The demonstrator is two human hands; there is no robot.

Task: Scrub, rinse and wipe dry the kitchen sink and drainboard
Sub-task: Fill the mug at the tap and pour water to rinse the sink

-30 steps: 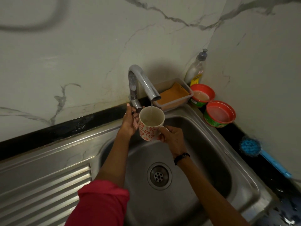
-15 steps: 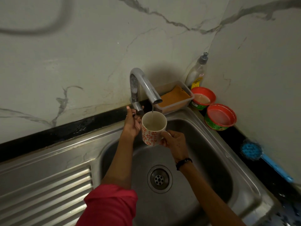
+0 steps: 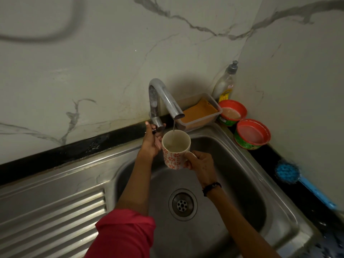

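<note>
While water fills the mug (image 3: 176, 150), its handle (inside right hand (image 3: 202, 162)) stays hidden.

Sink (image 3: 279, 216) fills lower centre-right of frame, drain (image 3: 182, 204) in its middle. Drainboard (image 3: 52, 218) at lower left, adjoining sink. Tap (image 3: 163, 98) at centre, behind sink, w/ spout over mug (image 3: 176, 148). Left hand (image 3: 151, 141) at tap base, left of mug; right hand (image 3: 202, 162) on mug's right side. Tray (image 3: 201, 112) right of tap; bottle (image 3: 226, 82) behind it in corner. Two bowls (image 3: 252, 134) right of tray on worktop (image 3: 270, 157). Brush (image 3: 287, 173) at right edge.
</note>
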